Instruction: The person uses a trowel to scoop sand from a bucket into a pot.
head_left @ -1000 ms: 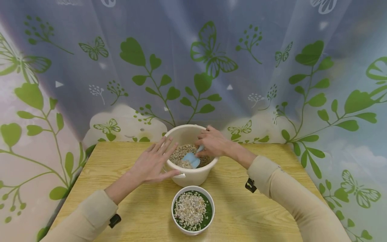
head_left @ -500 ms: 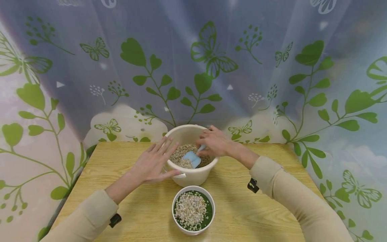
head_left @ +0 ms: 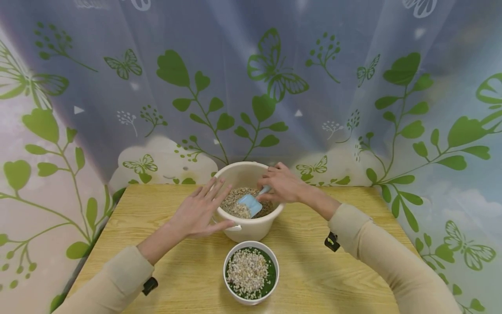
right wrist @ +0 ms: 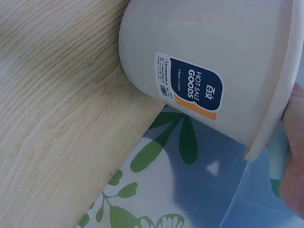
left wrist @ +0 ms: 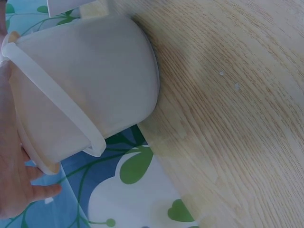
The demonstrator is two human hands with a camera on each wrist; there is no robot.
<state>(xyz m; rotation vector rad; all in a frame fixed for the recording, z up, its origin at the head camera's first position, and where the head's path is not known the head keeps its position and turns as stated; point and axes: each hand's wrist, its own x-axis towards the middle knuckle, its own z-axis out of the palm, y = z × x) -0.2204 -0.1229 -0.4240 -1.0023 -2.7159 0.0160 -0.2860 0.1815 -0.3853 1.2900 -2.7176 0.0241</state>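
Head view has the right hand (head_left: 281, 185) gripping a blue scoop (head_left: 250, 205) in the cream bucket (head_left: 249, 231), near the back edge of the table (head_left: 313, 270). Left hand (head_left: 201, 210) rests on the bucket's rim, fingers straight. White bowl (head_left: 251, 301) is farther from that edge.

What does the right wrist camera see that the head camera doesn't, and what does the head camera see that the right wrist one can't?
Only the right wrist view shows the label on the bucket's outside.

Only the head view shows the left hand, the bowl, the grains and the scoop's blade.

Both show the bucket, the right hand, the scoop's handle, the table and the leafy curtain.
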